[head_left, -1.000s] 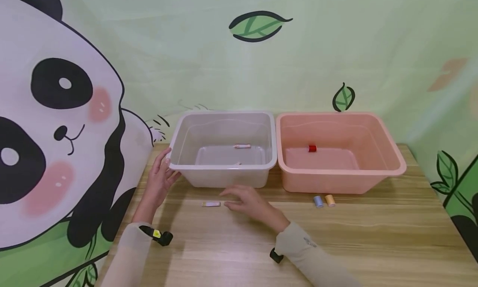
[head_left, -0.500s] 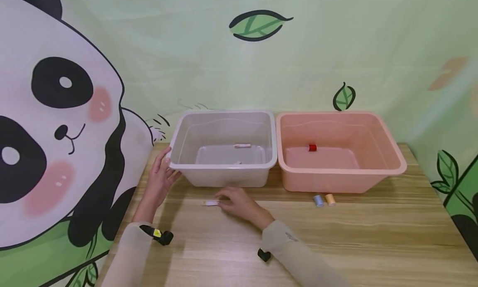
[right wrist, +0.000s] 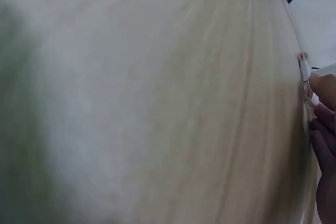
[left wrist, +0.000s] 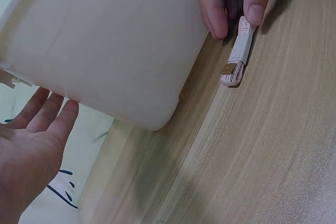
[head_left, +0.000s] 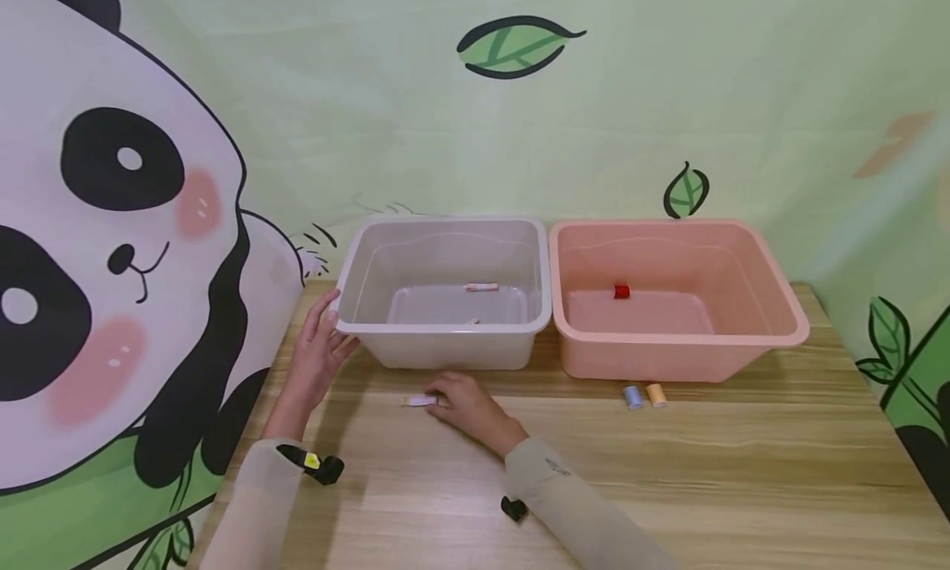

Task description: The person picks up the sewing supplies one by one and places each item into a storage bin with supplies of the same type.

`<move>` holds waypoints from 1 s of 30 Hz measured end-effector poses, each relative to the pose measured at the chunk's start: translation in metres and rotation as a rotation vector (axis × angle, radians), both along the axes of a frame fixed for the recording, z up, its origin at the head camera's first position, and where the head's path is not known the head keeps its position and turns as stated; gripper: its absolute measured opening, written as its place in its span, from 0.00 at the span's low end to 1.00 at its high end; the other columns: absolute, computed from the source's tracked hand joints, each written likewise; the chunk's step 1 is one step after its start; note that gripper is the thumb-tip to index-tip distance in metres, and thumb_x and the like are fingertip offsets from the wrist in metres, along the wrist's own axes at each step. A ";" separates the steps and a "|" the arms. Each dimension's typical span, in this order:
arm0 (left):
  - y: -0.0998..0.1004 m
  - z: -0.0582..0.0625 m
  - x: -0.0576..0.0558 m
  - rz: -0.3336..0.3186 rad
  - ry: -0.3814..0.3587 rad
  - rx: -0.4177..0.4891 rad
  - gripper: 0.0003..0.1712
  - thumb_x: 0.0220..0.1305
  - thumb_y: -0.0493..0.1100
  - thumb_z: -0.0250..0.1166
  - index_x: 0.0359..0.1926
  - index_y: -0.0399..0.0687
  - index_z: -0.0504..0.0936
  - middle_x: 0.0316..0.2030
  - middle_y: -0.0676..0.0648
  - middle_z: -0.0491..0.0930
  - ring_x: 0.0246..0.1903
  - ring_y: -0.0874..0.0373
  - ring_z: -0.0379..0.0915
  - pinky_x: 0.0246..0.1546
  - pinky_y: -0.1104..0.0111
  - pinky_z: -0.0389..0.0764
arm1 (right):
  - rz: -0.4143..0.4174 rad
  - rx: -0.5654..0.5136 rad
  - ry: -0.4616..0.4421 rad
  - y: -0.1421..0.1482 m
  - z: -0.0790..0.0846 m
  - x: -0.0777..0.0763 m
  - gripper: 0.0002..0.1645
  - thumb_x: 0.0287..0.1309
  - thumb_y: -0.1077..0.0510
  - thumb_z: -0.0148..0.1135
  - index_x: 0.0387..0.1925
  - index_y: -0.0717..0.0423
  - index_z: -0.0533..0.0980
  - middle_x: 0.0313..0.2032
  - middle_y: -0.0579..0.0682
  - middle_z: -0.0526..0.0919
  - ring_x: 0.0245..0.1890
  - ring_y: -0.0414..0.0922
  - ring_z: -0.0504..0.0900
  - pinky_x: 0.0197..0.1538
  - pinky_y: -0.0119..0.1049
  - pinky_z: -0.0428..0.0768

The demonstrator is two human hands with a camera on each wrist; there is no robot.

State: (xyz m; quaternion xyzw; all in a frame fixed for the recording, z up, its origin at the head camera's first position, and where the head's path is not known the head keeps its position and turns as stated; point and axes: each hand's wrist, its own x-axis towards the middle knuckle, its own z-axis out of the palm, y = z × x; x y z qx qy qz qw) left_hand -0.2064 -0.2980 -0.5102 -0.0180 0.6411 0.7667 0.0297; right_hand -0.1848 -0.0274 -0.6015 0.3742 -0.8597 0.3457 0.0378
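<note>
My right hand [head_left: 469, 405] is at the near side of the grey bin [head_left: 453, 349], its thumb and fingers curled at the right end of a folded white measuring tape [left wrist: 240, 48]. The tape lies on the wooden table, with a brass tip at its other end. In the left wrist view the thumb overlaps the tape while the index finger stands apart from it. My left hand [head_left: 315, 360] touches the bin's left rim from below with extended fingers. Inside that bin lie a folded measuring tape [head_left: 482, 287] and a second small piece [head_left: 472, 321], mostly hidden by the front wall.
A pink bin [head_left: 646, 357] stands against the grey one on the right, with a red spool [head_left: 622, 292] inside. In front of it on the table [head_left: 742, 471] lie a blue spool [head_left: 632, 398] and an orange spool [head_left: 656, 395]. A panda-print cloth hangs behind.
My right hand has moved left to the measuring tape's right end, and its fingers have closed in around it. The left hand stays at the grey bin's rim.
</note>
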 end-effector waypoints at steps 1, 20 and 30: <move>0.000 0.000 0.000 0.002 -0.001 0.002 0.31 0.79 0.58 0.50 0.78 0.67 0.56 0.78 0.46 0.51 0.74 0.41 0.56 0.63 0.60 0.74 | -0.007 0.007 0.010 -0.001 -0.001 0.000 0.16 0.62 0.57 0.71 0.49 0.60 0.83 0.49 0.53 0.85 0.52 0.48 0.83 0.59 0.38 0.79; 0.002 -0.001 0.000 0.013 0.002 0.018 0.31 0.78 0.58 0.51 0.78 0.67 0.57 0.78 0.45 0.52 0.74 0.41 0.56 0.55 0.69 0.80 | -0.050 -0.028 0.071 -0.001 -0.001 -0.001 0.08 0.61 0.61 0.72 0.41 0.57 0.85 0.42 0.50 0.88 0.46 0.45 0.85 0.53 0.35 0.82; 0.002 -0.002 -0.002 0.015 -0.008 0.004 0.32 0.78 0.59 0.51 0.78 0.67 0.57 0.78 0.46 0.52 0.74 0.42 0.57 0.63 0.62 0.75 | -0.083 -0.088 0.018 0.007 0.018 -0.001 0.08 0.64 0.58 0.70 0.43 0.54 0.86 0.40 0.48 0.89 0.41 0.41 0.85 0.48 0.33 0.83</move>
